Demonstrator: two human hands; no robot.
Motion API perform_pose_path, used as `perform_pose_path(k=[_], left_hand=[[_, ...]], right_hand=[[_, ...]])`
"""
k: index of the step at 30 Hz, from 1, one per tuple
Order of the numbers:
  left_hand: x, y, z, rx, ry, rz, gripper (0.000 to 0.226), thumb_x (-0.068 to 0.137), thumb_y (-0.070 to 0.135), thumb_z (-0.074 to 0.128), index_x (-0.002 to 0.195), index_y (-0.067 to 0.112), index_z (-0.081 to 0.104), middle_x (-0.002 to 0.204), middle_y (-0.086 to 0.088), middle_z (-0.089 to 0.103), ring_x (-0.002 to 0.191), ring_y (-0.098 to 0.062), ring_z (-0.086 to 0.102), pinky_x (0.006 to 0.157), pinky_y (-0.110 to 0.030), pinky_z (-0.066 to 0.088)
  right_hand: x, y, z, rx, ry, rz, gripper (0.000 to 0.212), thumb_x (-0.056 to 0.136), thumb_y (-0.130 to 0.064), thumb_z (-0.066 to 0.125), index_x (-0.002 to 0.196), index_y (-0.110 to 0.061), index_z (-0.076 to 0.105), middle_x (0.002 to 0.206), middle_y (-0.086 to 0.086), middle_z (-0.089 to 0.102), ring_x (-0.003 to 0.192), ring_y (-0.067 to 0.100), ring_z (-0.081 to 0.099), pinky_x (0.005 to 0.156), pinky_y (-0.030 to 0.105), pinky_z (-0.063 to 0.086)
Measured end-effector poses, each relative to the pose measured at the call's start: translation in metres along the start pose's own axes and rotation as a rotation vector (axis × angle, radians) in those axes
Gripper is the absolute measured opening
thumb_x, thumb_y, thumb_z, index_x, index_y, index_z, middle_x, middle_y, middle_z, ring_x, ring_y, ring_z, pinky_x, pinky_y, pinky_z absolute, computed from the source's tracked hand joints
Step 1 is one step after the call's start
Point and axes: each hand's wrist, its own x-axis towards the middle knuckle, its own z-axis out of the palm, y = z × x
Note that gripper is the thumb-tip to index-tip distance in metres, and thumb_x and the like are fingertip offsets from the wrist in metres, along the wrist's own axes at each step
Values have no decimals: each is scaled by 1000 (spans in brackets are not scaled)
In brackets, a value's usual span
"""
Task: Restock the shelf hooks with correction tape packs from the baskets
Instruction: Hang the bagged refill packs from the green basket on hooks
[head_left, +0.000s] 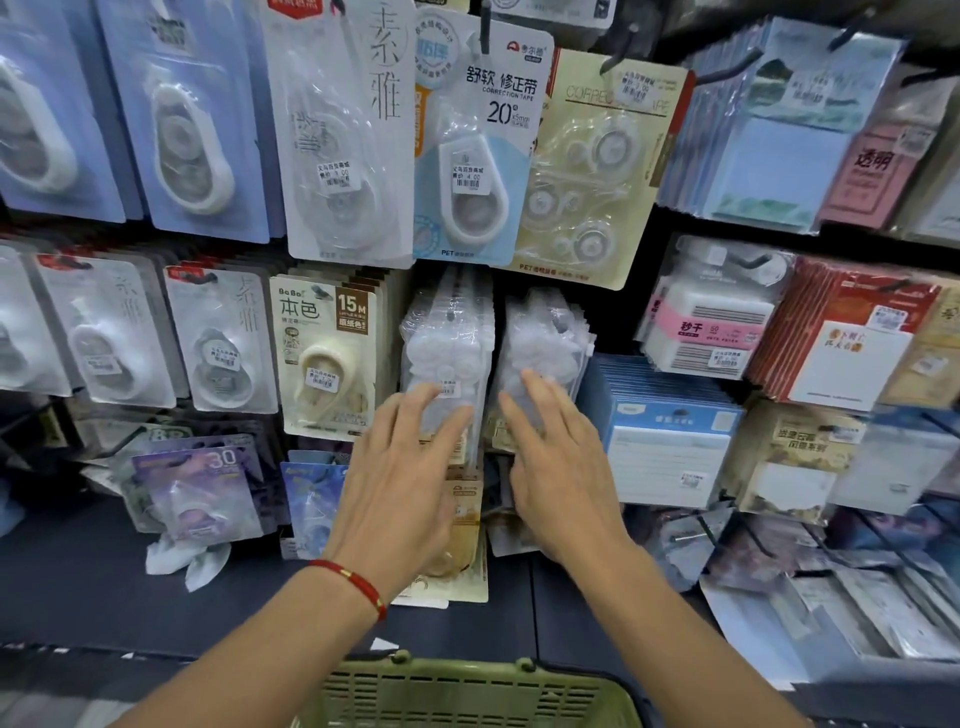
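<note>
The green basket (467, 691) sits nearest; beyond it, left hand (405, 467) and right hand (556, 467) press flat, holding nothing, on two full hooks of clear correction tape packs (447, 353); restocking looks nearly finished

Two hands reach at the shelf, the left hand (402, 483) and the right hand (558, 467), one to each of two stacks of clear correction tape packs: the left stack (447, 338) and the right stack (545, 332). One red bracelet (358, 584) circles the left wrist. One green basket (467, 691) sits below.
</note>
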Motion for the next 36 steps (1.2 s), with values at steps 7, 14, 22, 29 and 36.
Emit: perform_pose_path(k=[7, 14, 22, 29, 36], left_hand=[[-1, -15, 8, 25, -121, -5, 93, 84, 7, 62, 165, 26, 21, 171, -4, 3, 158, -28, 9, 122, -44, 36], [-16, -23, 1, -20, -110, 34, 73, 74, 4, 70, 145, 9, 54, 155, -20, 39, 138, -42, 43, 97, -54, 55], [-103, -44, 43, 73, -621, 149, 45, 93, 19, 55, 137, 23, 55, 124, -1, 62, 117, -28, 58, 92, -43, 50], [-209, -88, 91, 153, -1241, -151, 48, 96, 23, 58, 144, 26, 57, 148, -7, 57, 138, -29, 53, 110, -36, 46], [-274, -60, 101, -115, -1008, -578, 32, 95, 13, 63, 125, 20, 69, 126, -6, 71, 114, -24, 68, 89, -18, 47]], right_hand=[[69, 21, 29, 37, -194, 153, 90, 87, -2, 61, 166, -12, 20, 177, 7, 3, 163, 28, 5, 123, 47, 34], [70, 27, 41, 305, -176, 275, 68, 91, 7, 53, 156, -7, 43, 167, 14, 31, 149, 33, 38, 115, 40, 41], [-93, -3, 49, 723, -358, 324, 18, 91, -30, 58, 77, -39, 65, 67, -3, 70, 58, 11, 64, 60, 34, 53], [-199, -57, 159, 545, -1268, 276, 22, 103, -29, 61, 85, -18, 67, 100, 13, 71, 90, 25, 63, 74, 33, 45], [-269, -132, 241, 698, -1243, 611, 80, 97, -46, 70, 162, -12, 35, 161, 15, 46, 143, 34, 49, 116, 41, 43]])
